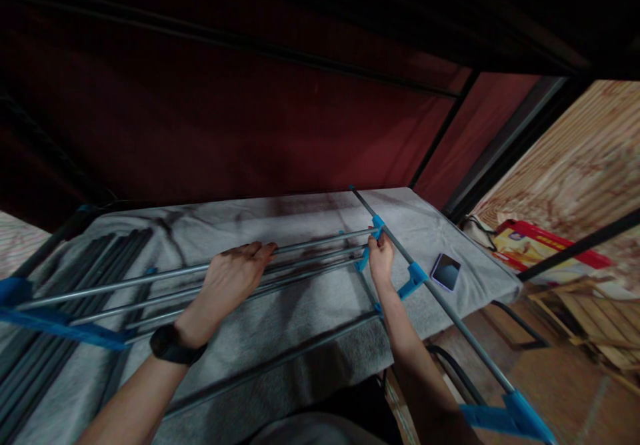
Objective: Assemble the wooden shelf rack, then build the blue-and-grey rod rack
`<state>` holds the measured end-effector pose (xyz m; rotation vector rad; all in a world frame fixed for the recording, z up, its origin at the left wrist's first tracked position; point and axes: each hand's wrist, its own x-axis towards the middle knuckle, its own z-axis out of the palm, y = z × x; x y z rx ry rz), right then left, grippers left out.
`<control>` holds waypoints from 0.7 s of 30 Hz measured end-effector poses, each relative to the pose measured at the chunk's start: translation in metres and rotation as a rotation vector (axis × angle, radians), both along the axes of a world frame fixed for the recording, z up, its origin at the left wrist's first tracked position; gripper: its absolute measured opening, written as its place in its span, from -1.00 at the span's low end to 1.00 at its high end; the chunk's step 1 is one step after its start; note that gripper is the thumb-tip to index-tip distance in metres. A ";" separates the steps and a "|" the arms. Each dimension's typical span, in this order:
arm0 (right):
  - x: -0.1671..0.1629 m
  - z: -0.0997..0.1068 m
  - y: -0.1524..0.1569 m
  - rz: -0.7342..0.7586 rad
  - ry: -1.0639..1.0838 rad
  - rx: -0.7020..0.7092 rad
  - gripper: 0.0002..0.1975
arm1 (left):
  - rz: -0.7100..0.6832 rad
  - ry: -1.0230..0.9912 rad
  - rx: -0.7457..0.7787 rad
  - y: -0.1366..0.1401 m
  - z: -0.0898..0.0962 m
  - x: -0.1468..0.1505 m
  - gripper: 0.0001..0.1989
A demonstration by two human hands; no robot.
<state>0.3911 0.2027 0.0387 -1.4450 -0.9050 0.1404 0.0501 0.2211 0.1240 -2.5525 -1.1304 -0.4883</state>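
My left hand (239, 270), a black watch on its wrist, is closed over the rear metal tube (320, 239) of a partly joined frame of grey tubes and blue plastic pieces. At that tube's right end, my right hand (381, 257) pinches a blue plastic connector (378, 223); its fingertips are partly hidden. The connector sits on a long side tube (453, 315) that slants toward me. A second blue connector (413, 279) is on the same side tube, nearer me. At the left, the crossing tubes run to a blue end piece (65, 325).
Several loose grey tubes (47, 338) lie at the left on the grey cloth (320, 358). A phone (446, 271) rests right of the frame. Behind stands a dark red panel (280, 125). A red and yellow box (545, 248) and a wooden slatted piece (595, 318) are at the right.
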 end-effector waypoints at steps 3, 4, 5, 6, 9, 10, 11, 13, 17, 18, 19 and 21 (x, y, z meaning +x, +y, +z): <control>0.000 -0.001 0.002 0.018 0.029 0.032 -0.72 | -0.002 -0.031 0.001 -0.001 -0.002 0.001 -0.67; 0.000 -0.002 0.002 0.024 0.039 0.043 -0.69 | -0.005 -0.041 0.005 -0.001 -0.002 0.001 -0.67; 0.000 -0.002 0.002 0.028 0.049 0.051 -0.67 | -0.014 -0.049 0.015 -0.001 -0.001 0.001 -0.67; 0.000 -0.003 0.002 0.034 0.057 0.055 -0.66 | -0.029 -0.059 0.031 -0.002 0.000 0.001 -0.67; 0.001 -0.007 0.000 0.064 0.082 0.045 -0.63 | -0.084 -0.108 0.098 -0.009 0.003 -0.001 -0.64; 0.001 -0.010 -0.002 0.072 0.093 0.037 -0.62 | -0.095 -0.140 0.125 -0.014 0.001 -0.003 -0.62; 0.000 -0.014 -0.005 0.076 0.105 0.028 -0.60 | -0.099 -0.184 0.153 -0.021 -0.002 -0.006 -0.62; 0.000 -0.024 -0.013 0.067 0.123 0.004 -0.57 | -0.086 -0.310 0.202 -0.039 -0.019 -0.015 -0.65; 0.006 -0.061 -0.031 0.007 0.134 -0.092 -0.57 | 0.110 -0.648 0.048 -0.082 -0.082 -0.042 -0.81; 0.008 -0.073 -0.034 -0.004 0.137 -0.154 -0.57 | 0.219 -0.755 -0.046 -0.090 -0.100 -0.051 -0.83; 0.011 -0.085 -0.037 -0.001 0.137 -0.219 -0.57 | 0.385 -0.896 -0.096 -0.097 -0.116 -0.062 -0.83; 0.016 -0.108 -0.041 0.028 0.127 -0.325 -0.57 | 0.730 -1.126 -0.100 -0.103 -0.143 -0.085 -0.84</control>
